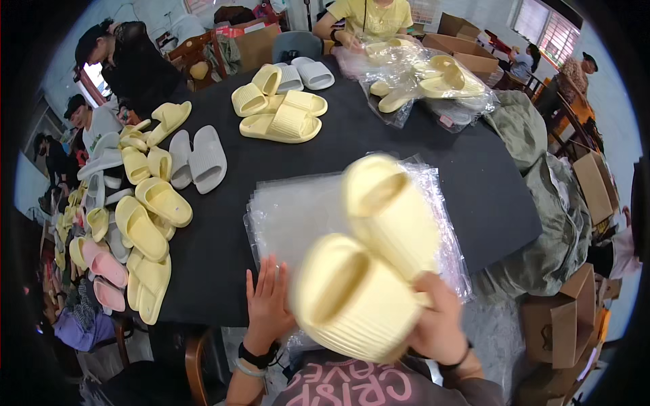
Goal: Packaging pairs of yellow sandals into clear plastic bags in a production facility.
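Note:
A pair of pale yellow ribbed slide slippers [372, 308] is gripped in my right hand [441, 323], raised close to the camera and slightly blurred. My fingers are wrapped round the ends of both slippers, partly hidden behind them. Beneath lies a stack of clear plastic bags [298, 203] on the black table [223, 237]; the slippers cover much of it. My left hand [268, 298] is flat with fingers spread at the stack's near left edge, holding nothing. Part of that hand is hidden by the nearer slipper.
Yellow slippers [141, 227] and grey slippers [207, 159] line the table's left side. More yellow slippers [284, 122] lie farther back. Across the table, a person in yellow [372, 20] handles bagged slippers [443, 78]. Cardboard boxes [558, 318] and green sacks [542, 210] stand right.

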Action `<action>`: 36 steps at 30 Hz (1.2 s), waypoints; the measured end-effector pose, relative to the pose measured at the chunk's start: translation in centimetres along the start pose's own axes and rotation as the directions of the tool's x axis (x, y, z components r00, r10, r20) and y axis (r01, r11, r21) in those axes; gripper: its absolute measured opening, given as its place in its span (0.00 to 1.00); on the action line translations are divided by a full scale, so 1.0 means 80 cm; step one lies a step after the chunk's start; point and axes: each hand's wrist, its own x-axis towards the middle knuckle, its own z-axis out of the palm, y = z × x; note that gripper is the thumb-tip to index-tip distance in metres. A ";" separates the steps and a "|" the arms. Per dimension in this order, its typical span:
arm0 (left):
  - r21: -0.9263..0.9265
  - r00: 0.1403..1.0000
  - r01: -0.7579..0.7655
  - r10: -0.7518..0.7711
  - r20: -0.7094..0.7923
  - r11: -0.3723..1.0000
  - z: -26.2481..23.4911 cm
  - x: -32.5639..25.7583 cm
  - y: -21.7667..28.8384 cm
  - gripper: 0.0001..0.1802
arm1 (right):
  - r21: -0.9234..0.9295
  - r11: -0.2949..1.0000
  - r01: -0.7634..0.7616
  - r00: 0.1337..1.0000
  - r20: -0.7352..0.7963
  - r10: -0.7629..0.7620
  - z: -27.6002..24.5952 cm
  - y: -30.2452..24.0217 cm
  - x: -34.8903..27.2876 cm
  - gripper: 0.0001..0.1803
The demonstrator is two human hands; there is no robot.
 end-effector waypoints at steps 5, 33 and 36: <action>-0.112 0.994 0.077 -0.067 0.087 0.991 -0.014 0.019 0.014 0.49 | -0.196 0.980 -0.037 0.989 0.132 0.064 0.105 0.026 0.007 0.08; 0.005 0.982 -0.141 0.139 0.130 0.990 -0.063 0.118 -0.030 0.53 | -0.177 0.974 -0.141 0.985 0.075 0.157 0.098 0.066 -0.003 0.11; -0.050 0.981 -0.112 0.119 0.156 0.992 -0.054 0.121 -0.034 0.59 | -0.266 0.955 -0.129 0.985 0.078 0.155 0.110 0.079 -0.014 0.09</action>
